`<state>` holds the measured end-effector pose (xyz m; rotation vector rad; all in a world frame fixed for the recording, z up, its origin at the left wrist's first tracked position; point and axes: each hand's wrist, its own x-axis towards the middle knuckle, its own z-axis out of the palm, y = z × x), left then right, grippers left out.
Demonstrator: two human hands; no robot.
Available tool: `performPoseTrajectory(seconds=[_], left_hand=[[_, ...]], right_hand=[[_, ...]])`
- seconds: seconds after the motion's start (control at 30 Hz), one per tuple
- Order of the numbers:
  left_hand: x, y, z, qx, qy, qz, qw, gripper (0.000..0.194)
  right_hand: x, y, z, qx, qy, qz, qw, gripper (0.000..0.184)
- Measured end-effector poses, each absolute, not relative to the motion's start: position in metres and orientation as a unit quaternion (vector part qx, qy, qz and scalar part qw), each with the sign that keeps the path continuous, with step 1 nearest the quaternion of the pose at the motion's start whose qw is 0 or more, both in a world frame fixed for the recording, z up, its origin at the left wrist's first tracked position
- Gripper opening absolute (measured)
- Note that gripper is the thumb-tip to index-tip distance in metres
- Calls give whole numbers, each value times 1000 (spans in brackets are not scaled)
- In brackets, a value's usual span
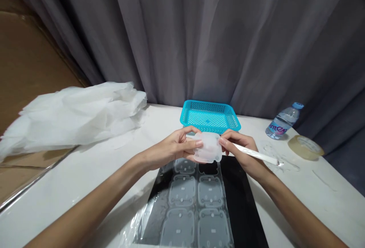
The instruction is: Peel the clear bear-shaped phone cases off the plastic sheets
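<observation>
A translucent white plastic piece (209, 147) with rounded, lobed edges is held up over the table. My left hand (185, 143) pinches its left side between thumb and fingers. At the piece's right edge are the fingertips of my right hand (236, 143), closed and also gripping a slim white pen-shaped tool (256, 153). That tool points outward to the lower right; its exact kind is unclear. Below my hands, a clear sheet with several similar plastic pieces (182, 191) lies on a black board (242, 202). One piece-shaped gap (208, 168) in the sheet shows black.
Behind my hands sits a blue perforated basket (211, 118). Rightward stand a water bottle (283, 121) and a roll of clear tape (305, 147), with thin clear scraps nearby. White crumpled sheeting (76, 115) covers the left side, beside cardboard (34, 58). A grey curtain (185, 38) hangs behind.
</observation>
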<state>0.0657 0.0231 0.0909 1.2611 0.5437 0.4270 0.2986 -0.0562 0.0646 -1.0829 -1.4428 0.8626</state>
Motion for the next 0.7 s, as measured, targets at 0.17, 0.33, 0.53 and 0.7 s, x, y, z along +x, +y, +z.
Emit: performPoseTrajectory(seconds=[0.17, 0.33, 0.53, 0.7], left_hand=[[64, 23, 90, 583, 224, 178, 761, 36], [62, 22, 93, 600, 207, 162, 756, 32], [63, 20, 95, 610, 214, 158, 747, 34], [65, 20, 91, 587, 216, 162, 763, 34]], right_hand=[[300, -56, 67, -458, -619, 344, 536, 28], [302, -54, 65, -462, -621, 339, 535, 31], [299, -56, 62, -478, -625, 322, 527, 31], [298, -58, 63, -477, -615, 321, 541, 32]])
